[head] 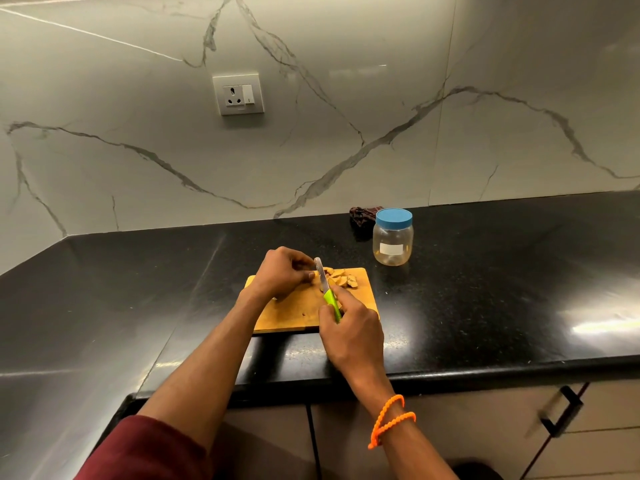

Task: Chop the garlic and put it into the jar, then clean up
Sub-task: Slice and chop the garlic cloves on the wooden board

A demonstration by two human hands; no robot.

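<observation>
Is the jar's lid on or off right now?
On: the blue lid sits atop the upright jar on the counter.

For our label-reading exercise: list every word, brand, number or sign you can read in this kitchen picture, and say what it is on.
No text can be read anywhere.
White label on the clear plastic jar with the blue lid: looks blank, nothing legible.
White wall socket with switch: a small mark below the holes, too small to read.
Steel blade of the green-handled knife: a faint mark near the tip, too blurred to read.

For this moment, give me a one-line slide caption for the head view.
Right hand slices garlic with a green-handled knife on a wooden board, left hand steadying; lidded jar waits nearby.
</observation>
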